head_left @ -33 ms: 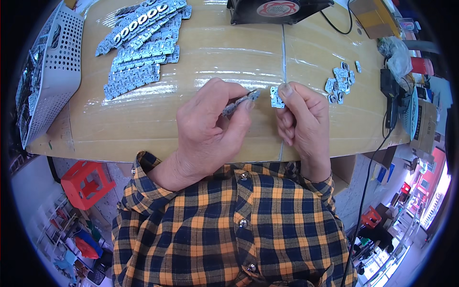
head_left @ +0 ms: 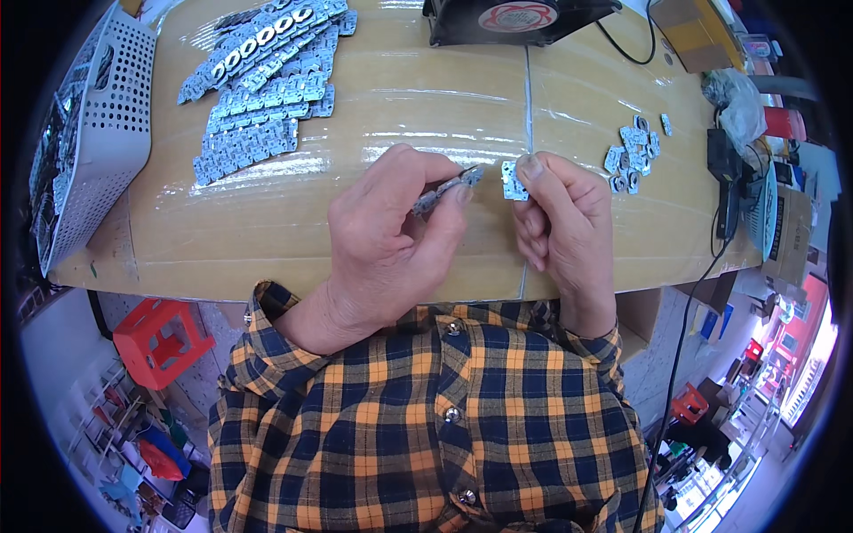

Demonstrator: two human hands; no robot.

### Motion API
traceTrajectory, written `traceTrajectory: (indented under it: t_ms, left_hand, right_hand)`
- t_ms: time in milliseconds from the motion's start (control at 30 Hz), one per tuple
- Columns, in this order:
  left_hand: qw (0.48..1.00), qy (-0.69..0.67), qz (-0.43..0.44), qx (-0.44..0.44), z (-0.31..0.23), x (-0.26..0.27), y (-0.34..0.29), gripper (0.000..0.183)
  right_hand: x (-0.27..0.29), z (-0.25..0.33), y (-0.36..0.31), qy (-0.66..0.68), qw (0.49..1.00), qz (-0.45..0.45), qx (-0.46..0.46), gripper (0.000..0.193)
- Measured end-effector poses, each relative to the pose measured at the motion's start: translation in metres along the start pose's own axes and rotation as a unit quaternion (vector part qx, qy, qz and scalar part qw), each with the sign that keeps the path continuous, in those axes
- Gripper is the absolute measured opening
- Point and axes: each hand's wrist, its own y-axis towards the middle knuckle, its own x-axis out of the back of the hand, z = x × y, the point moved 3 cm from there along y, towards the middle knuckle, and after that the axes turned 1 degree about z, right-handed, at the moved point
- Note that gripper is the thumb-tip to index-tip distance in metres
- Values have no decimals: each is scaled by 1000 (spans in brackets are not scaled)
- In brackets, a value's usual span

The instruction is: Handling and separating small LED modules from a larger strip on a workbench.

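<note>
My left hand pinches a thin strip of small grey circuit boards, seen nearly edge-on between thumb and fingers. Close by on the right, my right hand grips a small squarish circuit board between thumb and curled fingers. A narrow gap separates the two pieces; they do not touch. Both hands are raised over the near middle of the table. Parts of each piece are hidden behind the fingers.
Rows of circuit board strips lie stacked at the far left, beside a white perforated basket full of parts. Several loose small boards lie at the right. A black device stands at the back; a black cable hangs at right.
</note>
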Motion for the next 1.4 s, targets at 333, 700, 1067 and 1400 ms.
traceTrajectory:
  t_ms: [333,700,1067,1400]
  left_hand:
    - [1000,8,-6,13,1,4,5,13]
    - [999,21,-19,27,-1,15,31,11]
    - [997,69,33,-13,19,11,49,9]
    - [997,59,42,36,22,9,47,9]
  right_hand:
    - [-1,20,25,-95,994,-15,49,37]
    - [-9,23,30,-55,998,35,9,32]
    - [-5,25,43,-70,997,19,12,30]
    - [-3,25,42,-105,992,6,74,30]
